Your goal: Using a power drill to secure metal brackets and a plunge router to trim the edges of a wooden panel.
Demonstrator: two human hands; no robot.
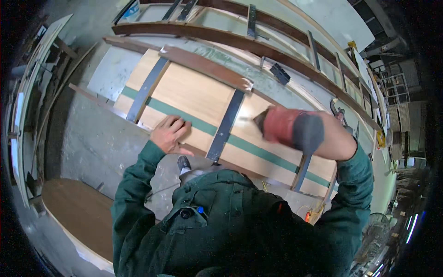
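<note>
A long pale wooden panel [196, 87] lies in front of me, with a green stripe [184, 117] along it and dark bars [226, 124] across it. Near the panel's close edge, my bare left hand [170, 134] rests with bent fingers on the wood and its thumb held apart. Farther right, over the panel, my right hand [279, 125] wears a red glove with a grey cuff and is smeared by motion. Its fingers close around a dark brown piece [260, 121] whose kind is not clear. A brown wooden strip [207, 68] lies across the panel's far side.
Beyond the panel stands a long brown frame [184, 31] with dark crossbars. A brown rounded board [78, 212] is at lower left. A black clamp-like part [280, 74] sits between panel and frame. At lower right is a fan [374, 237].
</note>
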